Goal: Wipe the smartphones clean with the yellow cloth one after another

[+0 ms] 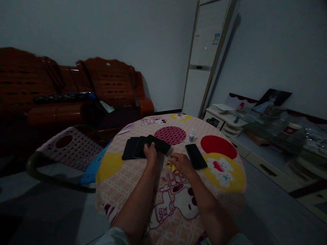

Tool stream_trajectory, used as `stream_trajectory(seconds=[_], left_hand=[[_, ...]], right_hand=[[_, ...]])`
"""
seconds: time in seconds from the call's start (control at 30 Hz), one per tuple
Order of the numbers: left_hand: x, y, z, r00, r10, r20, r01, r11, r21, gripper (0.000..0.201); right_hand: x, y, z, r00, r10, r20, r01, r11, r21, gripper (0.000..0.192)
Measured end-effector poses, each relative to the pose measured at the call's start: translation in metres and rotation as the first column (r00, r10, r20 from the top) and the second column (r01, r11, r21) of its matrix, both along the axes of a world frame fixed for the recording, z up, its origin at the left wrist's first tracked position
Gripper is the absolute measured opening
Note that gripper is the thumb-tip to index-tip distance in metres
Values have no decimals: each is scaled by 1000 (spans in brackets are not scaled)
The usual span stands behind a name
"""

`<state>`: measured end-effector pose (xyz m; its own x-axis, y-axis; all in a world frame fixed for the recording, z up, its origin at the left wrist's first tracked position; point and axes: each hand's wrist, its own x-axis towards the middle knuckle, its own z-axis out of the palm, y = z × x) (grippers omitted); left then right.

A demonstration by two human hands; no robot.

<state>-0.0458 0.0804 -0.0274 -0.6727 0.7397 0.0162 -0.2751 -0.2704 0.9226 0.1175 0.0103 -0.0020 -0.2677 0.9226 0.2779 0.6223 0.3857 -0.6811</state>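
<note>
Several flat black phone-like slabs overlap on the round table; one lies at the far left of the group (129, 149). My left hand (150, 152) is closed on the rightmost black slab (161, 145), thumb on top and the other fingers mostly hidden. My right hand (182, 163) is closed, its fingertips pinching a crumpled yellow cloth (171, 166) just right of my left wrist. Beside my right hand lies a dark-screened smartphone (196, 157). A small white bottle (191, 135) with a blue label stands upright beyond it.
A patterned cloth (143, 170) covers the table. To the left are a woven chair (74, 148) and a brown wooden sofa (107, 85). A tall white cabinet-like unit (201, 51) stands in the corner. Along the right wall, a low cabinet (265, 163) carries glassware and a paper cup (292, 128).
</note>
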Motion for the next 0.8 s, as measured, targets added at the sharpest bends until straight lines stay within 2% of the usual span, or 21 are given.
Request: stream_trajectory(seconds=[0.1, 0.17, 0.27, 0.3, 0.37, 0.47, 0.57, 0.6, 0.67, 0.7, 0.8], left_hand=[[-5, 1, 6, 996, 92, 18, -92, 996, -6, 10], [-2, -4, 11, 997, 52, 61, -54, 998, 30, 12], [17, -17, 18, 980, -186, 74, 176, 976, 128, 23], [27, -22, 19, 953, -293, 73, 280, 949, 146, 27], [46, -32, 20, 862, -501, 78, 486, 861, 153, 35], [72, -42, 16, 767, -634, 99, 622, 772, 129, 37], [86, -47, 11, 656, -753, 56, 742, 656, 138, 39], [88, -48, 10, 647, -761, 51, 751, 647, 132, 40], [89, -49, 9, 606, -794, 49, 787, 608, 104, 44], [88, -49, 9, 591, -805, 54, 800, 593, 88, 48], [88, -50, 6, 562, -824, 71, 825, 565, 28, 65]], right_hand=[[10, 3, 5, 996, -85, 12, 84, 993, 85, 31], [17, 7, 8, 982, -184, -33, 187, 967, 174, 33], [27, 10, 12, 946, -282, -159, 317, 908, 273, 36], [30, 11, 12, 936, -295, -190, 341, 894, 292, 37], [35, 14, 13, 926, -308, -219, 364, 882, 298, 40], [44, 19, 10, 917, -331, -221, 375, 906, 198, 44], [55, 24, 5, 883, -347, -315, 354, 935, -36, 42], [59, 26, 3, 843, -359, -402, 332, 933, -137, 42], [67, 28, 1, 742, -405, -534, 292, 912, -287, 47], [72, 29, 0, 695, -439, -569, 308, 898, -316, 48], [89, 33, -2, 624, -542, -562, 458, 837, -299, 46]])
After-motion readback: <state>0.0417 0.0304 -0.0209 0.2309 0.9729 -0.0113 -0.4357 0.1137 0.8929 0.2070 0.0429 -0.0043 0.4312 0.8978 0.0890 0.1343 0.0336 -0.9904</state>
